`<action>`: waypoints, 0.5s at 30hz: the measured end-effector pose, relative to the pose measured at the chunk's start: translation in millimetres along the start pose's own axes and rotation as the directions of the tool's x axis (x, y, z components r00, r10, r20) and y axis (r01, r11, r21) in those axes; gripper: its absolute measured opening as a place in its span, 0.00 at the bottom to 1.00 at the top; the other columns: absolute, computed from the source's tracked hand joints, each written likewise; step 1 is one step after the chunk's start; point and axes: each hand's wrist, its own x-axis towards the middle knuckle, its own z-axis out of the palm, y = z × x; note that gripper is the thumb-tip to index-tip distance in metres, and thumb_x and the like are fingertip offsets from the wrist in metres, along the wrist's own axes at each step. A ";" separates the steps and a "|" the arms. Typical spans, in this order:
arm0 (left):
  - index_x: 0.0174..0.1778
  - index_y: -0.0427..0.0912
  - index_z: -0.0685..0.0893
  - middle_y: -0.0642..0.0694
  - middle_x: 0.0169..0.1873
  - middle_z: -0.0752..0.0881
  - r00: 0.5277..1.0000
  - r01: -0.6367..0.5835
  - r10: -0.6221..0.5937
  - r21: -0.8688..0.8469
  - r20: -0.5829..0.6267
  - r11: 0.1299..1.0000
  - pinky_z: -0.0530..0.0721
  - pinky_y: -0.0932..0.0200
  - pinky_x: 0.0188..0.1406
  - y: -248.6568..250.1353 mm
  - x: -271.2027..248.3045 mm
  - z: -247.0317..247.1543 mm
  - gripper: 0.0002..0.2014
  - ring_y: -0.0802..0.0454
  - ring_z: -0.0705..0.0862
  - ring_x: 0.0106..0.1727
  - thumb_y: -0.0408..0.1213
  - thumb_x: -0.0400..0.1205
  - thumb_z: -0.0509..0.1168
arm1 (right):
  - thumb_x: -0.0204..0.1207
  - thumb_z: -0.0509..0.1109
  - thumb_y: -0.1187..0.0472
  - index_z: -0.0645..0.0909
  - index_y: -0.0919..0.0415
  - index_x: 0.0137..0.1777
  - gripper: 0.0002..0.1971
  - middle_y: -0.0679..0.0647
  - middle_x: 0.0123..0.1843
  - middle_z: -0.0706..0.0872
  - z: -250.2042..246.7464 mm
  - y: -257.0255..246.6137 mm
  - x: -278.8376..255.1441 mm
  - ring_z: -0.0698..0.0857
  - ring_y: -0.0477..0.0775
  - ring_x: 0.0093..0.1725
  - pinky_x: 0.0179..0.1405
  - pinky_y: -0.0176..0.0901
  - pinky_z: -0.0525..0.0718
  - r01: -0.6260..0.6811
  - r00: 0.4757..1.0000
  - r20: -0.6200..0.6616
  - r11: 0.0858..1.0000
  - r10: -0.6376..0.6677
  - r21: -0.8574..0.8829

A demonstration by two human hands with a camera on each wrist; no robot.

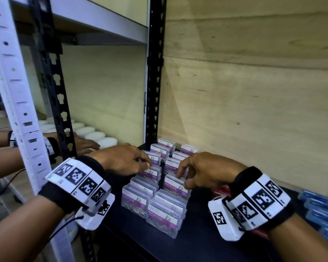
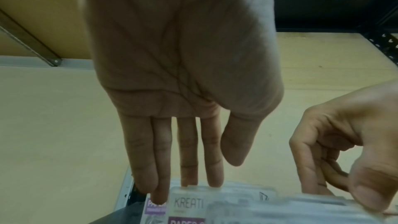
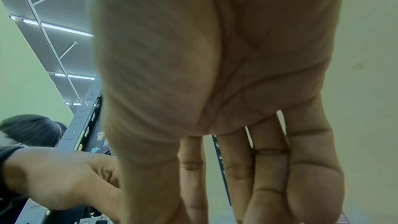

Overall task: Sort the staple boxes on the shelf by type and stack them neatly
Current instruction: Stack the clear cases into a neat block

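Two hands [image 1: 121, 159] [image 1: 206, 171] over two rows of clear paper-clip boxes [image 1: 165, 214].

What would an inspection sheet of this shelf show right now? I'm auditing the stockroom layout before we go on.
Surface: black shelf, wood panel behind.
Job's things: clear boxes labelled "PAPER CLIP", two rows running front to back.
Clutter: red boxes and blue boxes to the right.
Grippers: left hand fingers straight on one box row; right hand curled over the other, grip unclear.
Cables: black cable from the left wrist camera.
Surroundings: white tubs on the neighbouring shelf, another person's hand there.
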 end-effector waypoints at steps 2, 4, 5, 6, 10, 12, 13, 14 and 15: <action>0.68 0.67 0.80 0.58 0.69 0.81 0.999 -0.017 0.017 0.014 0.027 1.000 0.72 0.52 0.75 3.7 -1.6 -2.4 0.16 0.58 0.77 0.68 0.58 0.86 0.57 | 0.77 0.76 0.51 0.84 0.41 0.62 0.14 0.43 0.57 0.88 1.5 1.8 -2.9 0.86 0.46 0.54 0.59 0.43 0.84 0.011 1.000 0.007 1.000 -0.011 0.006; 0.67 0.68 0.81 0.60 0.68 0.81 0.999 -0.033 0.032 0.022 0.044 0.999 0.72 0.52 0.75 6.0 -3.0 -3.4 0.15 0.59 0.78 0.67 0.59 0.86 0.57 | 0.77 0.76 0.51 0.83 0.41 0.62 0.15 0.43 0.56 0.89 4.1 3.3 -5.2 0.87 0.44 0.52 0.57 0.42 0.84 0.030 0.999 0.014 0.999 -0.031 0.021; 0.66 0.68 0.81 0.60 0.68 0.82 0.998 -0.040 0.039 0.028 0.047 0.999 0.73 0.52 0.75 6.6 -3.4 -3.3 0.15 0.59 0.78 0.67 0.59 0.86 0.57 | 0.77 0.76 0.51 0.83 0.40 0.63 0.15 0.42 0.55 0.90 5.4 4.1 -6.3 0.87 0.43 0.51 0.56 0.41 0.84 0.044 0.999 0.016 0.999 -0.044 0.028; 0.66 0.68 0.82 0.61 0.67 0.82 0.998 -0.045 0.044 0.035 0.051 0.998 0.74 0.51 0.74 7.4 -4.0 -2.9 0.15 0.59 0.78 0.67 0.60 0.85 0.57 | 0.77 0.76 0.50 0.83 0.40 0.63 0.15 0.42 0.55 0.90 6.7 5.1 -7.4 0.87 0.42 0.50 0.53 0.39 0.84 0.058 0.998 0.016 0.998 -0.059 0.033; 0.62 0.69 0.83 0.63 0.64 0.84 0.997 -0.063 0.061 0.052 0.046 0.997 0.76 0.55 0.72 9.0 -7.7 -2.9 0.13 0.62 0.80 0.64 0.58 0.85 0.58 | 0.77 0.75 0.49 0.83 0.40 0.62 0.14 0.40 0.51 0.90 9.1 7.5 -12.0 0.86 0.38 0.45 0.39 0.31 0.77 0.096 0.995 0.005 0.994 -0.097 0.044; 0.61 0.69 0.84 0.64 0.63 0.83 0.997 -0.062 0.059 0.046 0.057 0.997 0.75 0.57 0.70 10.5 -10.0 -4.1 0.12 0.63 0.80 0.63 0.57 0.86 0.58 | 0.77 0.75 0.49 0.83 0.40 0.62 0.14 0.40 0.51 0.90 9.4 7.6 -12.7 0.87 0.38 0.45 0.39 0.32 0.77 0.114 0.993 0.010 0.992 -0.115 0.050; 0.61 0.69 0.84 0.65 0.63 0.83 0.996 -0.060 0.058 0.040 0.063 0.997 0.75 0.58 0.69 11.8 -11.0 -4.8 0.12 0.63 0.80 0.63 0.57 0.86 0.58 | 0.77 0.75 0.48 0.83 0.40 0.62 0.14 0.40 0.51 0.90 9.5 7.5 -12.7 0.87 0.39 0.45 0.39 0.33 0.78 0.124 0.992 0.017 0.991 -0.125 0.054; 0.61 0.69 0.84 0.65 0.63 0.83 0.996 -0.063 0.061 0.038 0.068 0.997 0.75 0.58 0.68 12.7 -11.9 -5.3 0.12 0.63 0.80 0.63 0.57 0.86 0.58 | 0.77 0.75 0.48 0.83 0.39 0.62 0.14 0.40 0.51 0.90 9.6 7.2 -12.5 0.87 0.39 0.46 0.41 0.33 0.79 0.132 0.991 0.024 0.990 -0.133 0.057; 0.61 0.69 0.84 0.65 0.63 0.83 0.995 -0.068 0.065 0.039 0.073 0.997 0.75 0.60 0.66 13.4 -12.6 -5.8 0.13 0.64 0.80 0.63 0.57 0.86 0.58 | 0.77 0.74 0.47 0.83 0.39 0.63 0.14 0.40 0.51 0.90 9.7 6.8 -12.2 0.87 0.40 0.46 0.42 0.34 0.80 0.140 0.989 0.031 0.988 -0.142 0.058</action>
